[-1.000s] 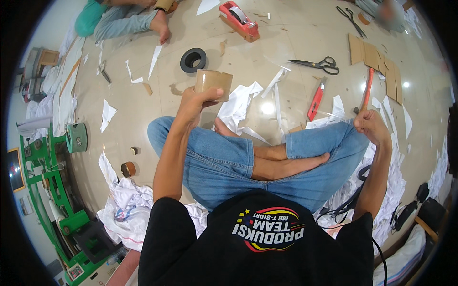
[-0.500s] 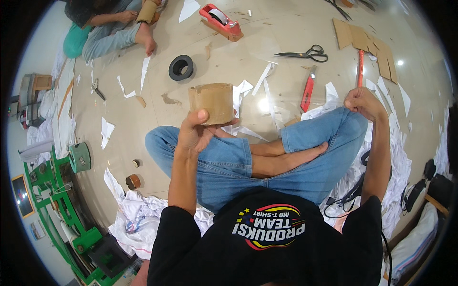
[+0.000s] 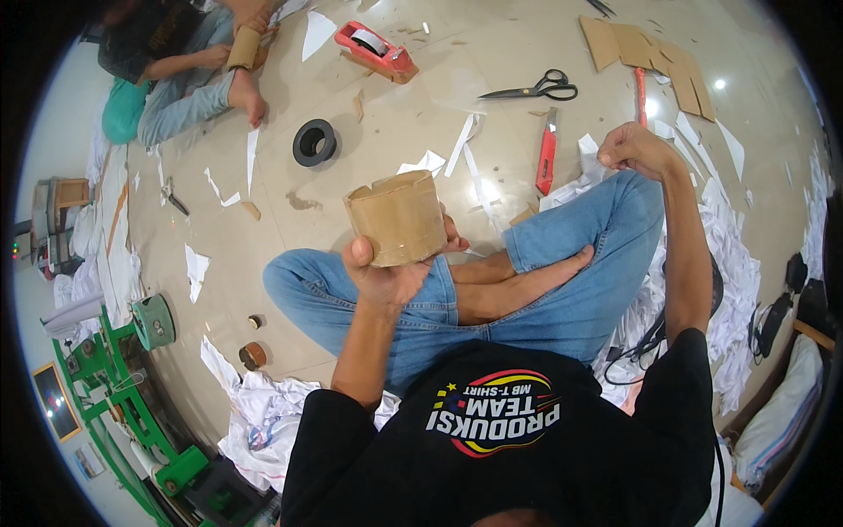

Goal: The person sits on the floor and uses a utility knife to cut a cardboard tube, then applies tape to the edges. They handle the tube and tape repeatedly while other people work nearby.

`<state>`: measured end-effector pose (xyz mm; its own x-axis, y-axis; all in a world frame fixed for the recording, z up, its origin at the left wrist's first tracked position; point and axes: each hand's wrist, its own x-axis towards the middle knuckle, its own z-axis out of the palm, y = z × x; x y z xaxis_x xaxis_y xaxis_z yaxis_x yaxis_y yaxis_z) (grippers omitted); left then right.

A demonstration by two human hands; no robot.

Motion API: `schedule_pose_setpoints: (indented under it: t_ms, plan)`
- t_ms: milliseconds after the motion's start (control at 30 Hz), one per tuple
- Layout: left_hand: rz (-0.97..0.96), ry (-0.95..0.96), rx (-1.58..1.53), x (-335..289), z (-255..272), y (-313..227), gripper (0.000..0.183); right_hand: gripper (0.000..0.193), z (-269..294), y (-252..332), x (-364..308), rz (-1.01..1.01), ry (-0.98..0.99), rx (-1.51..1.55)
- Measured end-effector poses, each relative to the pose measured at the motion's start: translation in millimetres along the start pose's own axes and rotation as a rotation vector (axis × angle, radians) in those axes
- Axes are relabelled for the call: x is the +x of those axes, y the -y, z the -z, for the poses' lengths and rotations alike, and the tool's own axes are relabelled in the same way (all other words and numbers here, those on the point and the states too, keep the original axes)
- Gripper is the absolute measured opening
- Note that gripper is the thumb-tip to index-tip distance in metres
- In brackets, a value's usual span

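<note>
My left hand (image 3: 391,279) is wrapped round the lower side of a short brown cardboard cylinder (image 3: 397,220), holding it above my crossed legs. The cylinder is tilted, its top rim is uneven, and its side has a glossy look like clear tape. Out by my right knee, my right hand (image 3: 634,151) is raised with thumb and fingers pinched together. Whatever lies in that pinch is too thin or hidden to make out. A red box cutter (image 3: 546,154) lies on the floor between the two hands, beyond my legs.
Black scissors (image 3: 531,88), a red tape dispenser (image 3: 378,53) and a black ring-shaped spool (image 3: 314,143) lie ahead. Cut cardboard (image 3: 645,53) is at far right. White scraps surround me, with a heap (image 3: 724,307) at my right. Another person (image 3: 189,70) sits at far left holding a cardboard piece.
My left hand has brought the cylinder slightly nearer and tilted it. My right hand has shifted a little left, still pinched. The whole view has turned slightly.
</note>
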<state>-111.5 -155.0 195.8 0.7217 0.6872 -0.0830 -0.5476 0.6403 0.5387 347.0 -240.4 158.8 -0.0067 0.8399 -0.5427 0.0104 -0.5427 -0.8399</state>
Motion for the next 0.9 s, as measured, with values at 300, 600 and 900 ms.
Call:
schedule_pose_setpoints:
  t_ms: [300,600,900]
  plan:
    - [0.05,0.17,-0.335,-6,-8,27,0.121,0.019,-6,12,13,0.016,0.045,-0.03]
    - [0.119,0.282,-0.505,-12,-11,44,0.129,0.021,-10,11,21,0.036,0.122,-0.01]
    - [0.119,0.444,-0.595,-2,-34,56,0.13,0.023,-21,16,28,0.028,0.135,-0.035]
